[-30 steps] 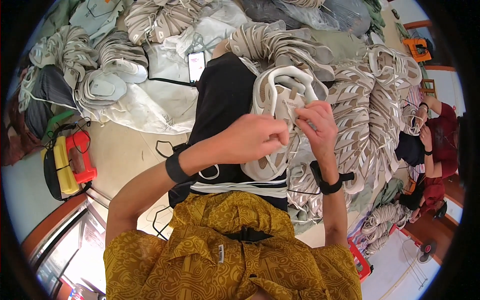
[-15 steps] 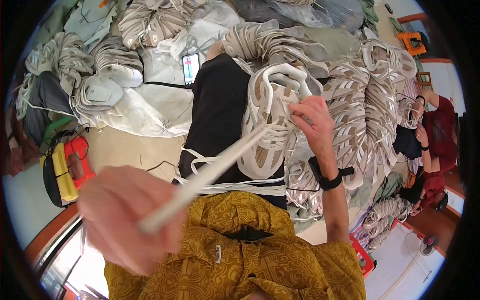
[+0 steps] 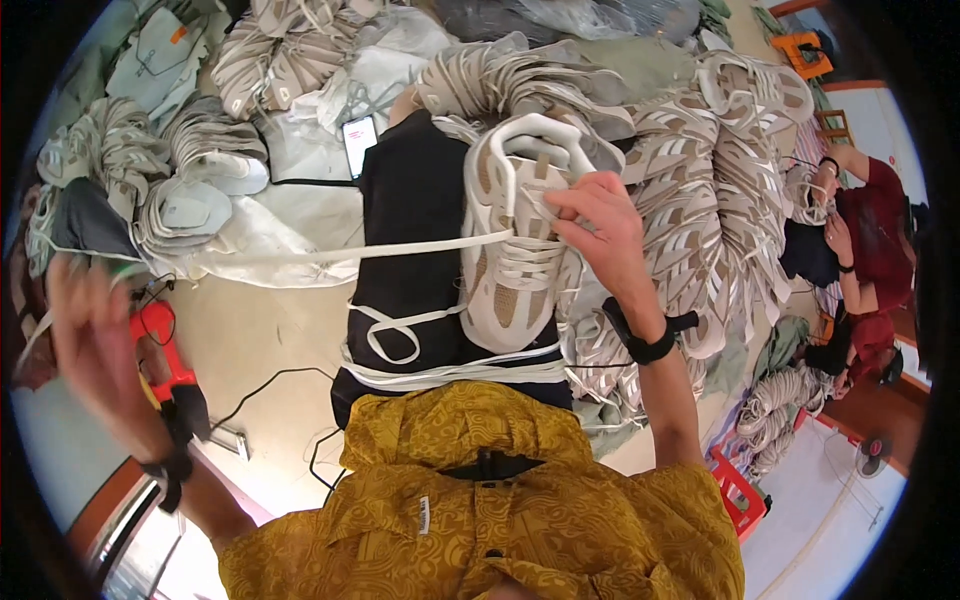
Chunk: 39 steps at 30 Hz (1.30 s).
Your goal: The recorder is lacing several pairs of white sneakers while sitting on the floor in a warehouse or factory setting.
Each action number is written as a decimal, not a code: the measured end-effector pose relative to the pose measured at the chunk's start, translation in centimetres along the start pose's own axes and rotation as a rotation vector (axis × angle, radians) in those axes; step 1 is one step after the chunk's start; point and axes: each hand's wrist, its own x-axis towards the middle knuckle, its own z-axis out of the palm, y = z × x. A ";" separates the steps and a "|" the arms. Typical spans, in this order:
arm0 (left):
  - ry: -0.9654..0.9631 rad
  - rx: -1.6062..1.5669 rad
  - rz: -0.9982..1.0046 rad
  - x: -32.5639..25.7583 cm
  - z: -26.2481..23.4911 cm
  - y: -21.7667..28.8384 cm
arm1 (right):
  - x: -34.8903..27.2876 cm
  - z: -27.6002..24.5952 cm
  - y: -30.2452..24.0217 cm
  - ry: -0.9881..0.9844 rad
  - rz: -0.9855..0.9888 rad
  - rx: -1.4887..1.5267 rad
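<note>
A beige and white sneaker (image 3: 515, 270) lies across my lap on black cloth (image 3: 410, 200), its toe toward me, with white lacing over its lower part. My right hand (image 3: 600, 222) pinches the shoe's right upper edge beside the tongue; the fingertips partly hide what they grip. From the left eyelet row a white shoelace (image 3: 340, 254) runs taut toward the far left. There my left hand (image 3: 95, 345), smeared by motion, is closed around that lace. Several spare white laces (image 3: 450, 375) lie across my lap, one in a loop left of the toe.
Stacked shoe uppers (image 3: 700, 200) are heaped to the right, with more uppers (image 3: 210, 165) at the back left. A phone (image 3: 358, 145) lies on white sacking. Near my left arm stands a red plastic stool (image 3: 160, 345). At far right, another person (image 3: 870, 230) handles a shoe.
My left hand has swung outward to the far left, drawing the lace out long and straight. My right hand stays at the shoe's edge. The view has shifted slightly.
</note>
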 end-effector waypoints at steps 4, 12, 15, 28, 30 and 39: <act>-0.320 1.490 0.391 2.9 4.6 -6.9 | -0.4 0.0 0.4 0.018 0.075 0.114; -0.838 1.019 0.706 -4.0 18.9 -14.0 | -0.8 -1.1 0.3 0.066 0.194 0.238; -0.973 0.820 0.756 -7.2 22.2 -17.2 | -1.7 -2.3 -0.3 0.127 0.234 0.172; -0.927 1.036 0.917 -11.2 26.2 -21.0 | -5.9 1.5 1.3 0.126 0.456 -0.051; -0.926 1.029 0.900 -11.2 26.2 -21.0 | -6.1 1.2 1.7 0.144 0.455 0.000; -0.882 1.026 0.867 -11.4 25.9 -20.9 | -4.6 -3.1 -1.3 0.324 0.611 1.403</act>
